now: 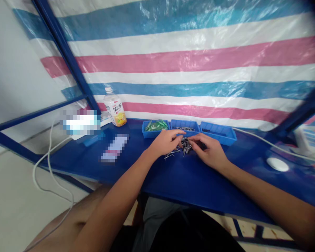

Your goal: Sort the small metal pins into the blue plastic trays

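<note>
A loose pile of thin, silvery metal pins [186, 147], like nails or rivets, lies on the blue tabletop between my two hands. My left hand [166, 142] reaches over the pile's left side, fingers bent and thumb drawn in toward them; whatever they grip is too small to make out. On the right, my right hand [209, 149] pinches thumb and forefinger together at the pile's edge, the held piece unclear. Just behind stand three blue bins: a left bin [154, 134] with green pieces, a middle bin [196, 132] with similar metal pins, and a right bin [229, 139] with dark pieces.
A drink bottle [115, 108] stands at the back left of the blue table [178, 182]. A blurred-out flat item [114, 148] lies left of my arm. A white round object [277, 164] and a white cable [262, 142] are at right. Striped sheeting [186, 63] hangs behind.
</note>
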{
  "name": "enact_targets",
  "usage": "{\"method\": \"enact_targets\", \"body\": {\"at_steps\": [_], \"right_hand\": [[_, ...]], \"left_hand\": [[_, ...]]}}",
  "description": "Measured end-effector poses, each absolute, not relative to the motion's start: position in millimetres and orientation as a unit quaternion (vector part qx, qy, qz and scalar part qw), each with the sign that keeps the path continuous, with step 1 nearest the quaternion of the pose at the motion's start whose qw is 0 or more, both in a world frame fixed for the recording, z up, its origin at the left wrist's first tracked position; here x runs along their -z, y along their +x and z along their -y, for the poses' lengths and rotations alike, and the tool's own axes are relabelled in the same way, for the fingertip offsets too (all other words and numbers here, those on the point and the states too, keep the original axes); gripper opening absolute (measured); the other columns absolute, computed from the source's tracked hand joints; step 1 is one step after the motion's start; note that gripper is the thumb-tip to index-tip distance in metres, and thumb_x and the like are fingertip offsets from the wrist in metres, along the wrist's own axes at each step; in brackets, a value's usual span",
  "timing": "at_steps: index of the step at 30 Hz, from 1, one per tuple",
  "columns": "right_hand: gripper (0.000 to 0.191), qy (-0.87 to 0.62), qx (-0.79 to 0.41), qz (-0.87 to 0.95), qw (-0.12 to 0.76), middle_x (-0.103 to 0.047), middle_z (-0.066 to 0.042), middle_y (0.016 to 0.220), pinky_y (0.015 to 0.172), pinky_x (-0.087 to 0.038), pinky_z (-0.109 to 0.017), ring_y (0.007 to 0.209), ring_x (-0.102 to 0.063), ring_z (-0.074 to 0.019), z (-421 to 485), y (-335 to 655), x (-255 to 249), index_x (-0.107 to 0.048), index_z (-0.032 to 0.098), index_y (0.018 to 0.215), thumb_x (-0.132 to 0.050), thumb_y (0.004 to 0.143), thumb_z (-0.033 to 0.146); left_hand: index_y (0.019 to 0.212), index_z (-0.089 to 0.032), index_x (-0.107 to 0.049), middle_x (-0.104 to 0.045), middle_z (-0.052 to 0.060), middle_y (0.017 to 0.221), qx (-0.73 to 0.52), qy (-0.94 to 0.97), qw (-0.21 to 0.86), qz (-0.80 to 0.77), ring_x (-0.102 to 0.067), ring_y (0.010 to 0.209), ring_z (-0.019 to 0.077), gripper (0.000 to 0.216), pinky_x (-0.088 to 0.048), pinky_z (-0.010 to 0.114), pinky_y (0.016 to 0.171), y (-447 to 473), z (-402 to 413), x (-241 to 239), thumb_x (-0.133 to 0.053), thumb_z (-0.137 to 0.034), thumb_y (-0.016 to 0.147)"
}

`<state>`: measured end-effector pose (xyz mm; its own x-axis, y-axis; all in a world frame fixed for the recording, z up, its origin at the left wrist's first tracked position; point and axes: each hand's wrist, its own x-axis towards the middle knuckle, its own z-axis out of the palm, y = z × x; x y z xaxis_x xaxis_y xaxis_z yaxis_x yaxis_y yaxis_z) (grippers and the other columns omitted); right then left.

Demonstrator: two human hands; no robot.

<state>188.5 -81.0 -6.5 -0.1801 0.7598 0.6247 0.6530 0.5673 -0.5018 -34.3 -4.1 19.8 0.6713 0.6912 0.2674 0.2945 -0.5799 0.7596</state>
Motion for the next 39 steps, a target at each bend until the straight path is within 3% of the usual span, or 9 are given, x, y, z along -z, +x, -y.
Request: {"method": "enact_targets", "body": {"at_steps": [3, 7, 12, 15, 22, 30, 36, 39], "right_hand": [[0.013, -0.460, -0.024, 0.762, 0.455, -0.074, -0.004, 0.095, 0.067, -0.054, -0.035, 0.076, -0.068, -0.0201, 84.0, 190.0, 5.1, -0.071, 0.026, 0.111, -0.063, 0.104, 0.030], [0.009, -0.423, 0.041, 0.794, 0.435, -0.073, -0.004, 0.094, 0.075, -0.056, -0.036, 0.082, -0.069, -0.0208, 86.1, 190.9, -0.1, -0.067, 0.025, 0.108, -0.063, 0.101, 0.022], [0.014, -0.406, 0.081, 0.811, 0.414, -0.075, -0.007, 0.099, 0.081, -0.059, -0.040, 0.089, -0.072, -0.0238, 84.4, 194.5, -5.6, -0.066, 0.025, 0.111, -0.063, 0.100, 0.019], [0.019, -0.386, 0.080, 0.825, 0.406, -0.076, -0.008, 0.105, 0.084, -0.059, -0.042, 0.094, -0.072, -0.0251, 82.7, 196.0, -5.4, -0.066, 0.026, 0.116, -0.063, 0.099, 0.017], [0.023, -0.381, 0.066, 0.834, 0.394, -0.076, -0.010, 0.115, 0.096, -0.059, -0.050, 0.107, -0.072, -0.0290, 79.0, 193.5, -1.5, -0.069, 0.027, 0.120, -0.066, 0.099, 0.019], [0.017, -0.415, 0.024, 0.809, 0.416, -0.072, -0.010, 0.111, 0.088, -0.061, -0.046, 0.102, -0.071, -0.0272, 79.7, 193.9, -0.1, -0.069, 0.026, 0.118, -0.063, 0.102, 0.023], [0.021, -0.410, 0.047, 0.809, 0.418, -0.072, -0.010, 0.114, 0.093, -0.060, -0.048, 0.107, -0.070, -0.0286, 82.3, 192.1, -3.3, -0.067, 0.026, 0.122, -0.064, 0.101, 0.022], [0.021, -0.402, 0.045, 0.815, 0.414, -0.072, -0.011, 0.114, 0.094, -0.059, -0.048, 0.108, -0.070, -0.0285, 84.1, 189.9, -4.7, -0.066, 0.026, 0.122, -0.064, 0.101, 0.021]], "left_hand": [[0.140, -0.017, -0.069, -0.083, 0.009, 0.100, -0.273, 0.811, 0.441, -0.271, -0.078, 0.075, 0.0177, 0.040, -0.061, 0.028, 0.073, -26.6, 8.6, -16.1, -0.055, -0.029, 0.105], [0.131, -0.015, -0.075, -0.082, 0.013, 0.109, -0.284, 0.769, 0.513, -0.253, -0.080, 0.089, 0.0207, 0.035, -0.064, 0.029, 0.075, -19.4, 7.6, -9.0, -0.060, -0.030, 0.103], [0.141, -0.012, -0.069, -0.082, 0.017, 0.101, -0.283, 0.693, 0.610, -0.260, -0.081, 0.084, 0.0225, 0.042, -0.065, 0.031, 0.071, -17.8, 3.2, -6.9, -0.063, -0.030, 0.103], [0.139, -0.012, -0.070, -0.082, 0.015, 0.100, -0.285, 0.674, 0.640, -0.235, -0.082, 0.085, 0.0205, 0.040, -0.067, 0.032, 0.078, -16.8, 1.6, -5.8, -0.065, -0.027, 0.103], [0.115, -0.012, -0.080, -0.083, 0.014, 0.103, -0.357, 0.683, 0.589, -0.243, -0.080, 0.089, 0.0196, 0.030, -0.066, 0.039, 0.094, -18.0, -3.9, -0.7, -0.080, -0.030, 0.092], [0.097, -0.014, -0.069, -0.080, 0.012, 0.100, -0.377, 0.698, 0.543, -0.274, -0.077, 0.089, 0.0184, 0.028, -0.063, 0.034, 0.083, -22.3, -2.2, -11.4, -0.089, -0.027, 0.082], [0.104, -0.015, -0.072, -0.081, 0.012, 0.103, -0.386, 0.722, 0.474, -0.325, -0.078, 0.089, 0.0202, 0.036, -0.063, 0.036, 0.083, -23.5, -6.8, -6.6, -0.093, -0.028, 0.077], [0.105, -0.016, -0.079, -0.083, 0.011, 0.102, -0.369, 0.748, 0.445, -0.324, -0.079, 0.095, 0.0218, 0.025, -0.064, 0.037, 0.089, -24.4, -7.2, -6.8, -0.087, -0.026, 0.084]]}}
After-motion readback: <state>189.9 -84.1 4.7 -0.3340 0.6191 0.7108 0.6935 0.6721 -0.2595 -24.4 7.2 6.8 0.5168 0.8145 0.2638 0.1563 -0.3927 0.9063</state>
